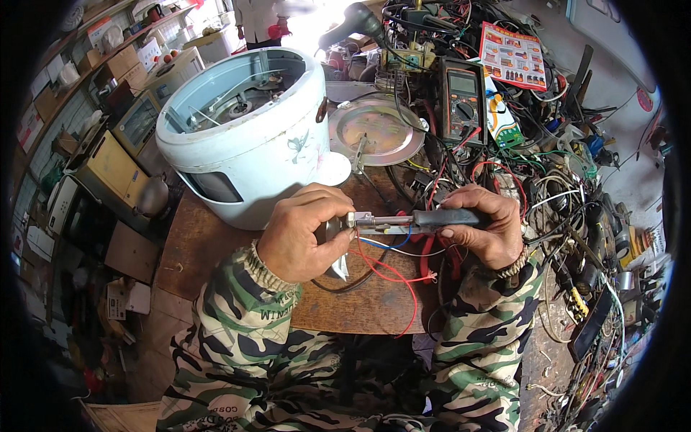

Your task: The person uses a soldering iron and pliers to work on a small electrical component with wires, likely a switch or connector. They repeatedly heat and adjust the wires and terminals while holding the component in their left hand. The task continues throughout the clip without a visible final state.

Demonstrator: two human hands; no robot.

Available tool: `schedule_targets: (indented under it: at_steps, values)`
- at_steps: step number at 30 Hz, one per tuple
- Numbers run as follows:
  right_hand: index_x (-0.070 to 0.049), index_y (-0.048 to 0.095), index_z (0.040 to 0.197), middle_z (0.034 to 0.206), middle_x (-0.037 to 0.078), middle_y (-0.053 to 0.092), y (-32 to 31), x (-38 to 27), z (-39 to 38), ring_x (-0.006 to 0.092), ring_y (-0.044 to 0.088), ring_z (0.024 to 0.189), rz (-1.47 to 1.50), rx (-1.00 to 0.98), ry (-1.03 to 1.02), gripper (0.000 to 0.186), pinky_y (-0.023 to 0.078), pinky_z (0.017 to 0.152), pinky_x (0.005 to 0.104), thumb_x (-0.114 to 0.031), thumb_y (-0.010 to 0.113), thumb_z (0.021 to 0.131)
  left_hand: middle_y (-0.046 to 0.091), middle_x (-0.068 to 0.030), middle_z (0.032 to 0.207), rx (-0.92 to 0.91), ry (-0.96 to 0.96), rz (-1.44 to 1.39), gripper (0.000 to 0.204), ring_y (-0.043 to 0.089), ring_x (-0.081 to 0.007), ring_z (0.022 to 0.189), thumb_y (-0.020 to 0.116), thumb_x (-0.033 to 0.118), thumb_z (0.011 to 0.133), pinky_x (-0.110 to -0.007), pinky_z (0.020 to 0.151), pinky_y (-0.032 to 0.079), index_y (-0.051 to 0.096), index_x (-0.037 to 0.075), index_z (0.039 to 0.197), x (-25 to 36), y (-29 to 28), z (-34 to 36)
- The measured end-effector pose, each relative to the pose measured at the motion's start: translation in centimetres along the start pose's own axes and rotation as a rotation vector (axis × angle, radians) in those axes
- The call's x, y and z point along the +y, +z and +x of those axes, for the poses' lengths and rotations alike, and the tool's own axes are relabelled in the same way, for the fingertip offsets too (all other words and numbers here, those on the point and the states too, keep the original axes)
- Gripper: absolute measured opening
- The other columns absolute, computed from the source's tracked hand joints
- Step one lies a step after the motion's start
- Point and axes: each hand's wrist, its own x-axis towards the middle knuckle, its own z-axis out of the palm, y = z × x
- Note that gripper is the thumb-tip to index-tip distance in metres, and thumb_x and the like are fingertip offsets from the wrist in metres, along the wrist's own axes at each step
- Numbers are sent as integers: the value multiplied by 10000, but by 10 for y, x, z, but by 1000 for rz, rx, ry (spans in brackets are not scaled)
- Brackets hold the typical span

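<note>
My left hand (302, 234) is closed on a small silvery metal part (358, 218) with red, white and blue wires (396, 277) trailing from it, left of centre. My right hand (486, 227) grips the dark handle (446, 217) of a tool like a screwdriver, whose metal shaft lies level and meets the small part. Red-handled pliers (449, 259) lie below my right hand, partly hidden by it.
A pale blue round appliance (234, 173) stands back left on the wooden table (345, 302), beside a round metal plate (389, 122). A multimeter (461, 101), printed sheet (512, 57) and tangled cables crowd the right. Cluttered shelves line the left; another person (255, 21) stands behind.
</note>
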Motion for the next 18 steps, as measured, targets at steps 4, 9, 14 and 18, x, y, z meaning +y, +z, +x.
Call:
schedule_targets:
  at_steps: [4, 9, 14, 18]
  values:
    - [38, 717, 1009, 959, 90, 713, 2, -5, -3, 131, 653, 856, 69, 30, 151, 273, 517, 771, 284, -61, 853, 795, 706, -184, 1012, -8, -6, -3, 265, 685, -331, 978, 766, 19, 741, -400, 855, 549, 684, -28, 989, 3, 1, 1]
    - [42, 720, 1009, 888, 56, 710, 1, -14, -4, 97, 623, 766, 9, 4, 185, 256, 490, 689, 258, -124, 827, 846, 704, -187, 996, -3, 32, 16, 272, 680, -344, 983, 760, 4, 736, -407, 870, 545, 688, -43, 994, 3, 0, 2]
    - [36, 727, 995, 788, 16, 681, 4, -8, -5, 82, 587, 705, 83, -2, 282, 238, 446, 626, 249, -147, 797, 860, 716, -202, 1001, 10, 33, 28, 282, 701, -323, 972, 746, -52, 714, -395, 852, 553, 702, -69, 992, 2, -1, -1]
    - [17, 738, 972, 723, -12, 644, 1, -23, -6, 61, 525, 615, 138, -8, 517, 242, 363, 545, 245, -194, 783, 863, 721, -183, 989, -15, 86, 18, 244, 702, -323, 959, 747, -29, 732, -413, 847, 563, 701, -53, 971, -4, -3, 1]
